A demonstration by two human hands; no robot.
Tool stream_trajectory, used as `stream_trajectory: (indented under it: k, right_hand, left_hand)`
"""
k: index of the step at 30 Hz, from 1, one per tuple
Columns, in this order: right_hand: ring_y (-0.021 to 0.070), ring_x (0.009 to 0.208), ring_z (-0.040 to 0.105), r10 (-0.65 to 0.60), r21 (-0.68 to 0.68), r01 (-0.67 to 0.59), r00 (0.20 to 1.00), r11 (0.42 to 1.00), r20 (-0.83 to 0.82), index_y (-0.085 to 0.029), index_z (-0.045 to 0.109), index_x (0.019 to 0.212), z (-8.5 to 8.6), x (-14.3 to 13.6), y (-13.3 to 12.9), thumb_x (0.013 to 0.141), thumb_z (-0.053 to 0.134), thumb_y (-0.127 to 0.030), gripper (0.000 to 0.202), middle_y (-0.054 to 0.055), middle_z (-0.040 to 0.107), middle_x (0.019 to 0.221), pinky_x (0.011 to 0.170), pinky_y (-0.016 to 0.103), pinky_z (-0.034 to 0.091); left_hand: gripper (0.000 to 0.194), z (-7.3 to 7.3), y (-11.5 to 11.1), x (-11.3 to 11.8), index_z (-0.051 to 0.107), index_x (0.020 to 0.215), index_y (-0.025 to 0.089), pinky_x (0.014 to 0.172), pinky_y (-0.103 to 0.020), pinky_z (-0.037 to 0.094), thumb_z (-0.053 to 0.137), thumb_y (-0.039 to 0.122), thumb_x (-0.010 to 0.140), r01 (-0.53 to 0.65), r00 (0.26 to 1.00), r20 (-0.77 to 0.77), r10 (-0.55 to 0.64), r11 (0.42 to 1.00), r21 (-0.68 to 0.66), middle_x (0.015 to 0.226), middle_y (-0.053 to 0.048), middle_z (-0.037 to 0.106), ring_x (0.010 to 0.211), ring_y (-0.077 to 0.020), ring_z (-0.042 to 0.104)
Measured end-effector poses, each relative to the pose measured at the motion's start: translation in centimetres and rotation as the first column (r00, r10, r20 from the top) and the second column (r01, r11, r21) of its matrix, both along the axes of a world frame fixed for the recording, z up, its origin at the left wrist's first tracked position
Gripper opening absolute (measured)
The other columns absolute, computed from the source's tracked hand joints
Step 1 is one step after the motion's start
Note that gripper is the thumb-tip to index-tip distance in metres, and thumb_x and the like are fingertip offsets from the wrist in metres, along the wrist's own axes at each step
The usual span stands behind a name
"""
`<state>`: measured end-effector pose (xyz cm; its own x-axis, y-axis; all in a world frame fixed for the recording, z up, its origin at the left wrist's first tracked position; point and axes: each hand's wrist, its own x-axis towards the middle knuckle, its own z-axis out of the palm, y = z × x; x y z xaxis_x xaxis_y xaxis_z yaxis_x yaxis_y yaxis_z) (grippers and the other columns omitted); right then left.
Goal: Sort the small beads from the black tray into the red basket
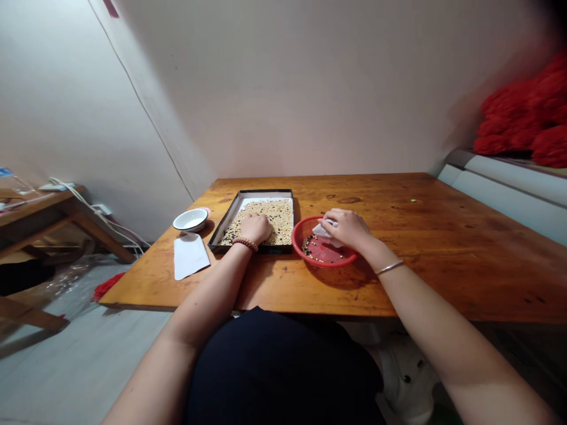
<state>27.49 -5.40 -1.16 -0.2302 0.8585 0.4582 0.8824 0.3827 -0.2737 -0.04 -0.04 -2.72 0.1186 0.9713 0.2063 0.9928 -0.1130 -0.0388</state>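
My left hand (256, 228), a beaded bracelet at its wrist, rests on the pale and dark beans (279, 218) spread in a shallow black-edged tray (236, 203). Its fingers are curled down, and their tips are hidden. Over the right side of a red plastic basket (325, 264), my right hand (348, 227) is closed on a crumpled white cloth or paper (325, 229). Some dark and pale beans lie in the bottom of the basket, mostly along its left and lower sides. The basket stands against the tray's right side.
A white bowl with a dark rim (190, 220) and a white sheet (190, 257) are left of the tray on the wooden table (398, 236). A small green bit (413, 200) lies farther right. Red bundles (527, 112) are at the far right.
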Motion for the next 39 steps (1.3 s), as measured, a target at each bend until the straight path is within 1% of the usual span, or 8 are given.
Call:
stream_trajectory:
  k: [8, 13, 15, 19, 22, 25, 28, 39]
  right_hand:
    - [0.0181, 0.078, 0.060, -0.060, 0.095, 0.074, 0.988, 0.993, -0.145, -0.022, 0.070, 0.082, 0.0, 0.1, 0.4, 0.091, 0.047, -0.044, 0.033, 0.006, 0.067, 0.092, 0.061, 0.027, 0.035]
    - [0.0178, 0.076, 0.059, -0.012, 0.209, 0.109, 0.908, 0.972, -0.419, -0.018, 0.065, 0.076, -0.2, 0.9, 1.5, 0.091, 0.047, -0.042, 0.034, 0.007, 0.065, 0.083, 0.066, 0.027, 0.040]
    - [0.0173, 0.074, 0.058, -0.046, 0.244, 0.236, 0.801, 0.941, -0.597, -0.016, 0.063, 0.075, -0.3, 1.8, 2.4, 0.091, 0.046, -0.046, 0.037, 0.007, 0.064, 0.079, 0.067, 0.027, 0.042]
    - [0.0162, 0.069, 0.058, -0.157, 0.109, 0.580, 0.389, 0.807, -0.908, -0.017, 0.057, 0.075, -0.5, 4.6, 4.6, 0.092, 0.035, -0.054, 0.047, 0.005, 0.060, 0.073, 0.062, 0.027, 0.045]
    - [0.0151, 0.070, 0.059, -0.109, -0.036, 0.557, 0.097, 0.830, -0.989, -0.017, 0.055, 0.076, -0.6, 6.6, 5.9, 0.091, 0.041, -0.051, 0.040, 0.003, 0.060, 0.075, 0.060, 0.026, 0.048]
    - [0.0143, 0.068, 0.060, -0.126, -0.126, 0.505, -0.034, 0.854, -0.991, -0.017, 0.055, 0.074, -0.9, 7.1, 6.4, 0.088, 0.050, -0.046, 0.033, 0.003, 0.060, 0.076, 0.059, 0.026, 0.049]
    - [0.0138, 0.064, 0.057, -0.149, -0.122, 0.477, 0.017, 0.870, -0.989, -0.016, 0.055, 0.071, -1.2, 6.1, 6.0, 0.084, 0.055, -0.047, 0.033, 0.001, 0.060, 0.071, 0.055, 0.025, 0.046]
    - [0.0180, 0.065, 0.059, -0.139, 0.011, 0.311, 0.455, 0.950, -0.880, -0.013, 0.068, 0.081, -2.1, 2.9, 4.5, 0.077, 0.059, -0.057, 0.045, 0.009, 0.068, 0.076, 0.060, 0.029, 0.046]
  left_hand:
    - [0.034, 0.1, 0.1, 0.2, 0.069, 0.095, 0.009, 0.095, -0.041, 0.038, 0.046, 0.030, 0.081, -0.002, 1.000, 0.017, 0.002, 1.000, 0.005, 0.107, -0.020, 0.060, 0.106, -0.0318, 0.051]
    - [0.031, 0.0, 0.2, 0.0, 0.071, 0.089, 0.011, 0.093, -0.038, 0.040, 0.048, 0.029, 0.079, 0.031, 0.999, 0.043, -0.031, 0.999, -0.012, 0.105, -0.018, 0.060, 0.101, -0.0293, 0.052]
    - [0.030, 0.0, 0.2, -0.1, 0.071, 0.088, 0.011, 0.092, -0.038, 0.040, 0.049, 0.029, 0.080, 0.033, 0.998, 0.049, -0.032, 0.999, -0.012, 0.104, -0.018, 0.061, 0.101, -0.0291, 0.052]
    - [0.028, 0.1, 0.2, 0.0, 0.070, 0.088, 0.011, 0.093, -0.039, 0.040, 0.049, 0.028, 0.082, 0.033, 0.998, 0.059, -0.033, 0.999, 0.004, 0.104, -0.018, 0.061, 0.103, -0.0298, 0.052]
    - [0.029, 0.4, 0.1, 0.2, 0.069, 0.096, 0.013, 0.092, -0.037, 0.040, 0.045, 0.027, 0.086, 0.063, 0.994, 0.085, -0.068, 0.996, 0.061, 0.105, -0.015, 0.061, 0.101, -0.0270, 0.053]
    - [0.027, 0.8, -0.2, 0.6, 0.068, 0.098, 0.017, 0.093, -0.035, 0.041, 0.044, 0.027, 0.088, 0.205, 0.970, 0.111, -0.215, 0.974, 0.097, 0.104, -0.011, 0.062, 0.099, -0.0240, 0.053]
    - [0.023, 1.0, -0.5, 0.9, 0.068, 0.092, 0.018, 0.094, -0.035, 0.041, 0.051, 0.031, 0.085, 0.304, 0.946, 0.101, -0.307, 0.952, 0.048, 0.102, -0.009, 0.063, 0.100, -0.0240, 0.052]
    - [0.020, 0.7, -0.7, 0.6, 0.071, 0.084, 0.018, 0.092, -0.035, 0.044, 0.059, 0.034, 0.078, 0.309, 0.946, 0.091, -0.310, 0.951, 0.019, 0.096, -0.009, 0.065, 0.099, -0.0242, 0.055]
